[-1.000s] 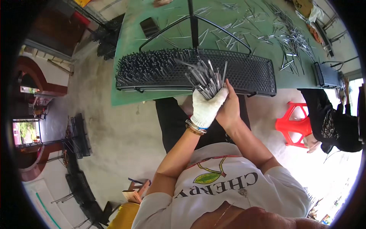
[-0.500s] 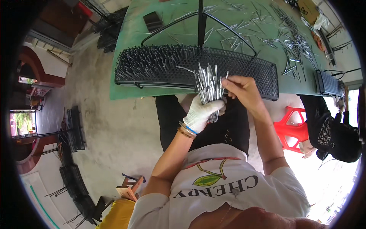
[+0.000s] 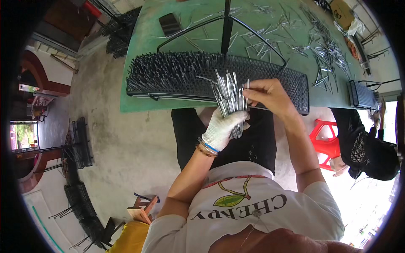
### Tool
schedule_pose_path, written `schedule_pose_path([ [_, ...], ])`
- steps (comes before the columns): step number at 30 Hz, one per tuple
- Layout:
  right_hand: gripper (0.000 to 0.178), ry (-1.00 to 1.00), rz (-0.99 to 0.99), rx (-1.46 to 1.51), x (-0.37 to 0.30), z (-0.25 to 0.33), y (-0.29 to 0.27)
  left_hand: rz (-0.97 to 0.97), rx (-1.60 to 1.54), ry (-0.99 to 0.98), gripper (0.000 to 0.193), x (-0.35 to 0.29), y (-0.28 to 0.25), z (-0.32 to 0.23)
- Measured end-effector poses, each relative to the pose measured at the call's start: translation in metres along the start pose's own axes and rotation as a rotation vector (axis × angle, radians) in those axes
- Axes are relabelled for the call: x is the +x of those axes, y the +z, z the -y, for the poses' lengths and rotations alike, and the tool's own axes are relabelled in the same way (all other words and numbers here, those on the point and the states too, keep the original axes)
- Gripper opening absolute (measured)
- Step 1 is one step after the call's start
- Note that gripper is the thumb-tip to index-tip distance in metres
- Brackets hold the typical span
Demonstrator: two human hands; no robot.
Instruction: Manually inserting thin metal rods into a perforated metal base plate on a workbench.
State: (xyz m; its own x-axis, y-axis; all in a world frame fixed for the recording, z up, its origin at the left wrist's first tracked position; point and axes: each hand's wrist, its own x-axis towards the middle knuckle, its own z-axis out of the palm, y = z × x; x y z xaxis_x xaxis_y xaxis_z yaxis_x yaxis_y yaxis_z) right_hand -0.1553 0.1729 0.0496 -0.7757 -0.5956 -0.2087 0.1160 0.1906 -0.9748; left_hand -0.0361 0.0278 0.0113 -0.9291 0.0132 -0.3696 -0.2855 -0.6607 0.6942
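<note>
Head view. Holds in the left hand [image 3: 221,127], white-gloved and wrapped snugly round the lower part, a bundle of silvery rods [image 3: 230,101]. Shows upper ends fanned unevenly, pointing away from the body.

Works with the right hand [image 3: 272,96] bare, narrow: thumb and fingertips brought together at the bundle's right edge. Appears to pinch a single rod [image 3: 247,83] there, near its upper end. Reaches in from the right, just above the left thumb.

Key relation, as judged: runs lengthwise away from the body, the pinched rod, roughly along the bundle's own axis and across the long side of the black mesh rack [image 3: 291,82]. Lies just beyond both hands, that rack, stretched left to right along the near edge of the green surface [image 3: 148,36]. Sits nearer the right hand for the bare mesh at the rack's right part; bristles at the left part with dark upright rods [image 3: 162,71]. Cannot tell from this angle whether rod tips touch the mesh or only overlap it in view.

Farther right on the surface: loose rods [image 3: 327,59], scattered and piled, well apart from both hands.
</note>
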Motion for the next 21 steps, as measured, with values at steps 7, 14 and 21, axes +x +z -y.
schedule_pose_path([
  [7, 0.02, -0.003, -0.018, -0.04, 0.005, 0.0, 0.002, -0.05, -0.098, -0.044, 0.03, -0.002, -0.008, 0.001],
  [14, 0.016, -0.366, -0.466, -0.032, 0.029, 0.023, -0.013, -0.069, -0.112, -0.071, 0.022, -0.002, -0.009, -0.003],
  [21, 0.015, -0.637, -0.589, -0.412, 0.081, -0.004, -0.011, -0.095, -0.086, -0.109, 0.025, -0.005, -0.004, -0.001],
])
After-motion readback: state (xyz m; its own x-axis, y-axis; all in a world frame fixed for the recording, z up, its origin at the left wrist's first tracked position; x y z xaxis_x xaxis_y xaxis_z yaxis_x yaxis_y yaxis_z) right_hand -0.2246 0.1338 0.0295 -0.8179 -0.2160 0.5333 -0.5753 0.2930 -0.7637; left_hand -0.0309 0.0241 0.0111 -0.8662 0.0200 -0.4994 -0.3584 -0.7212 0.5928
